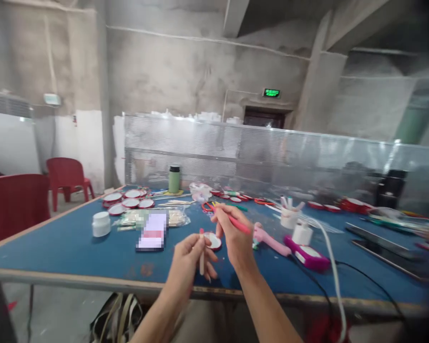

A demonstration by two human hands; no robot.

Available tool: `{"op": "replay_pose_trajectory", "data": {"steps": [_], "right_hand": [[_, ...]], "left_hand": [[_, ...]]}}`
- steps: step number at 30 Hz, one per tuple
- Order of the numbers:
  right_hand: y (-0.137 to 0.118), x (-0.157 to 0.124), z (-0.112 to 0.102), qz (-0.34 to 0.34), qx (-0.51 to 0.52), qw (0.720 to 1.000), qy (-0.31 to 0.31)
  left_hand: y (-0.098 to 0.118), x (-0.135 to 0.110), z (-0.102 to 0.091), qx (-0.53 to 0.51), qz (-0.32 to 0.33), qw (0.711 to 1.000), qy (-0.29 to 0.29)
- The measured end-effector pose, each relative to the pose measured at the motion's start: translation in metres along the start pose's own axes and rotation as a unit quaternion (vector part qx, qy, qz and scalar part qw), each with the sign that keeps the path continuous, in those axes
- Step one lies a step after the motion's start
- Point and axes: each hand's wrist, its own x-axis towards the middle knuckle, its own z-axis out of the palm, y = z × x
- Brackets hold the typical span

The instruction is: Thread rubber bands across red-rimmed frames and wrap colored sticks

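Observation:
My left hand (193,255) pinches a flat wooden stick (202,259) with a pinkish-red tip, held upright near the table's front edge. In my right hand (234,233) is a pink pen-shaped tool (239,223), its back end slanting down to the right; its working tip is hard to make out. A round white disc with a red rim (213,241) lies on the table between and behind my hands. Beyond my right fingers are red-handled scissors (208,206), partly hidden.
On the blue table (71,252) lie a phone (153,231), a white jar (101,224), bagged sticks (177,216) and red-rimmed discs (130,203). To the right are a pink glue gun-like tool (273,240), a purple device (309,255), a cup (289,216) and cables (331,257).

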Motion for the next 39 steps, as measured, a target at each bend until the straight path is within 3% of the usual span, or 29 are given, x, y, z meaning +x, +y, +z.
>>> {"op": "replay_pose_trajectory", "data": {"steps": [3,6,20,31,39], "right_hand": [[0.000,-0.026,-0.004,0.026,0.015,0.999,-0.030],[0.010,-0.036,-0.011,0.032,0.015,0.999,-0.020],[0.019,-0.052,-0.019,0.001,-0.010,1.000,0.005],[0.020,-0.058,-0.020,0.023,-0.016,0.998,-0.050],[0.020,-0.061,-0.018,0.020,-0.005,1.000,-0.015]], "left_hand": [[-0.001,0.004,0.002,0.022,-0.002,1.000,-0.014],[0.001,0.005,0.005,0.045,-0.010,0.999,-0.012],[-0.002,-0.001,0.003,0.068,-0.003,0.997,-0.028],[0.001,-0.005,0.003,0.089,0.022,0.995,-0.026],[0.004,-0.005,0.003,0.095,0.015,0.995,-0.011]]}}
